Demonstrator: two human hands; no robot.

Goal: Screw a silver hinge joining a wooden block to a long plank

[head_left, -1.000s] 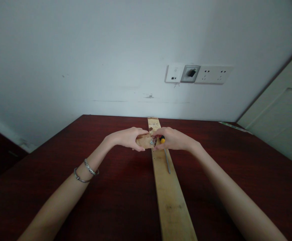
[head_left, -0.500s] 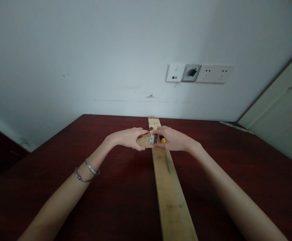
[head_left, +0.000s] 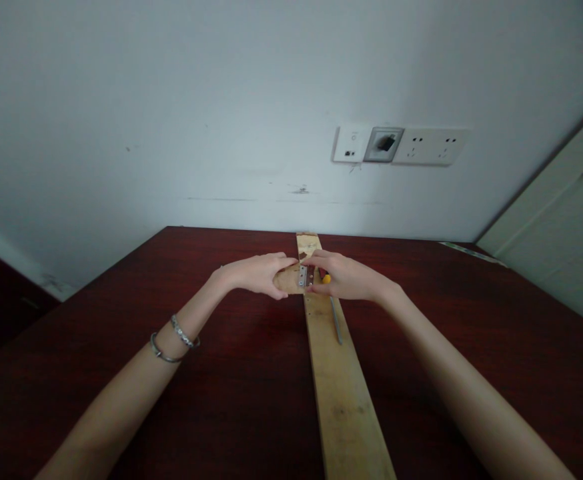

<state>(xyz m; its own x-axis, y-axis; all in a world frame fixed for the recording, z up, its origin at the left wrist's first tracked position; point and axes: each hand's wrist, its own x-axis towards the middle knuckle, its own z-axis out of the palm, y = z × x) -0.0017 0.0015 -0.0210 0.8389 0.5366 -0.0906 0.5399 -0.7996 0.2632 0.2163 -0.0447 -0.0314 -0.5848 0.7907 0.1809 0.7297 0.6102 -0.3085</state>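
Observation:
A long pale wooden plank (head_left: 344, 393) lies on a dark red table (head_left: 231, 380), running away from me to the wall. My left hand (head_left: 254, 273) is closed around a small wooden piece (head_left: 288, 280) set against the plank's left edge. A small metal hinge (head_left: 305, 275) spans the joint between the two. My right hand (head_left: 344, 275) is closed around the yellow-ended handle of a screwdriver (head_left: 335, 319), its fingertips on the hinge. The screwdriver's grey shaft lies along the plank towards me. Two bracelets (head_left: 174, 340) circle my left wrist.
A white wall rises behind the table, carrying a row of sockets and a switch (head_left: 399, 145). A pale door (head_left: 566, 240) stands at the right. A thin light strip (head_left: 464, 251) lies at the table's far right edge.
The hinge has come to lie flat across the joint. Both hands have shifted slightly away from me, with my right fingertips now on the hinge.

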